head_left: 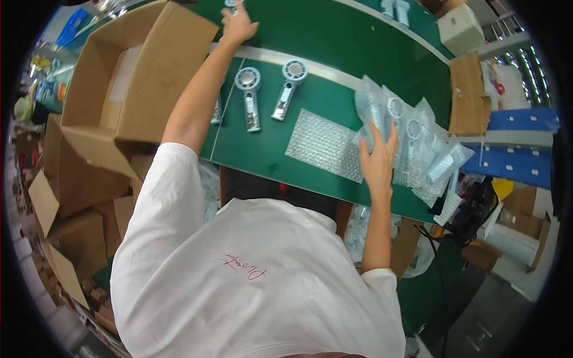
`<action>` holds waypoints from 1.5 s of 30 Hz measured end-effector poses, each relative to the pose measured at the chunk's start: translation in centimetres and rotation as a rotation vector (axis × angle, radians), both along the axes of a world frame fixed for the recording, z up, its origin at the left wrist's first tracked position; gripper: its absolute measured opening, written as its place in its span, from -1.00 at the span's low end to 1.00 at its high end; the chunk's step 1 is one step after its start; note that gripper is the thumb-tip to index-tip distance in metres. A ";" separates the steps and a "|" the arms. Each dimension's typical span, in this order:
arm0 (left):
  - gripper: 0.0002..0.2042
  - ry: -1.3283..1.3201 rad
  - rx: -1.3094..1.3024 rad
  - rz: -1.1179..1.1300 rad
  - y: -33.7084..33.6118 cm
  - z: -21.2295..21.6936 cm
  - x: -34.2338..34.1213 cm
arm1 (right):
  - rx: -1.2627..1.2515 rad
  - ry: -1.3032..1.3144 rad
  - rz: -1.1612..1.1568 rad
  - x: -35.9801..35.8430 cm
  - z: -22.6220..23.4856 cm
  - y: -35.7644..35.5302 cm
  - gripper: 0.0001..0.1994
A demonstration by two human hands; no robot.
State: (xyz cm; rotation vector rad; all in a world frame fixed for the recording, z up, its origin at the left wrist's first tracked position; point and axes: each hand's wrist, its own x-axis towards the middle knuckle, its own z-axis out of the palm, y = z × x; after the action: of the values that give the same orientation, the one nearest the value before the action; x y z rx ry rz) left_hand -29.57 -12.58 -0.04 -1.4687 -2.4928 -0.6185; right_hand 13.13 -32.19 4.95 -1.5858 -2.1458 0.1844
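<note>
**Two hands reach over a green tabletop with small fans**

The green tabletop (358, 53) fills the middle of the view, with a pale metal strip (334, 70) running across it. On the left stands a big open carton (149, 77), its flaps spread, and more flattened cardboard (71, 227) lies lower left. The person wears a white shirt (256, 280) that covers the lower part of the picture.

At the right side of the tabletop lies a heap of bagged fans (418, 149) in clear plastic. The right hand (378, 155) rests flat on the left edge of this heap, the fingers spread and pressing on one bag; its grip is released and does not close around anything. Just beside the heap, to the left, a sheet of bubble wrap (325, 145) lies flat on the green surface.

Further left, two bare silver fans lie side by side near the strip: the left fan (249, 95) and the right fan (289, 86), round heads toward the strip, handles toward the person. They are apart from both hands.

The left hand (237, 27) stretches far across the tabletop, beyond the strip, beside the carton's flap. Its fingertips touch a small silver thing (231, 5) at the upper rim; I cannot tell if the grip closes on it.
</note>
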 end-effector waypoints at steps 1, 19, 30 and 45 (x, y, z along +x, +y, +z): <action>-0.06 -0.083 -0.061 0.082 1.0 -1.7 -1.5 | 0.071 0.069 -0.009 -0.1 1.0 -1.1 -0.70; -0.50 -0.924 0.308 -1.077 -24.1 7.0 30.6 | -0.402 1.691 -0.240 -1.1 2.8 -6.2 -0.49; -0.87 -0.178 0.045 -0.878 -23.2 -1.5 31.9 | -0.814 1.378 -0.215 9.5 -1.4 -10.7 -0.52; -0.95 -1.325 -0.023 -0.521 -25.2 -0.8 26.0 | -0.451 0.582 0.112 6.1 -3.4 -7.8 -0.56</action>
State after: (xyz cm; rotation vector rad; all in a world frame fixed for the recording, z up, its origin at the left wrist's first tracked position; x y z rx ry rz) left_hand -3.58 -37.83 -0.87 -2.1612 -2.7670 -2.2677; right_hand 19.21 -40.01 1.60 -1.3928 -1.7945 1.0880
